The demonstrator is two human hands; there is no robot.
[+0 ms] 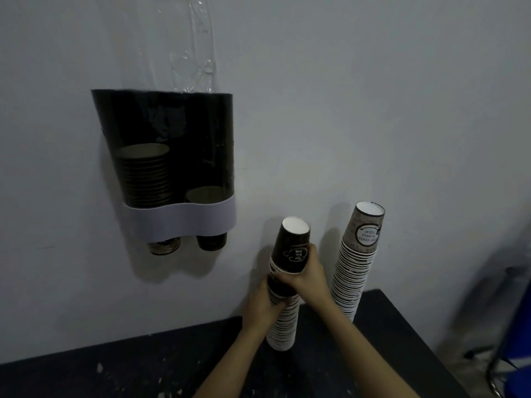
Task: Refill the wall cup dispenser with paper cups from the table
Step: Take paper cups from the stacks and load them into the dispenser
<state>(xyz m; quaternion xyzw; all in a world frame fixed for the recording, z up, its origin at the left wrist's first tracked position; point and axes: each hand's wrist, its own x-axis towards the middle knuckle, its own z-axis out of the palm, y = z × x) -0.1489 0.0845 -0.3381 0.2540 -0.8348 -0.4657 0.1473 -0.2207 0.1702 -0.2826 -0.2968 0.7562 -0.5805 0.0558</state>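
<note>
Separation is your step: your right hand [309, 271] grips the top of the inverted dark paper cup stack [283, 300] between your hands, your left hand [263, 304] clasps lower; next, carry them up-left to the black wall-mounted cup dispenser [169, 156]

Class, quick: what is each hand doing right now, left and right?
Left hand: grips the dark cup stack lower down.
Right hand: grips the top cups of the same stack.
</note>
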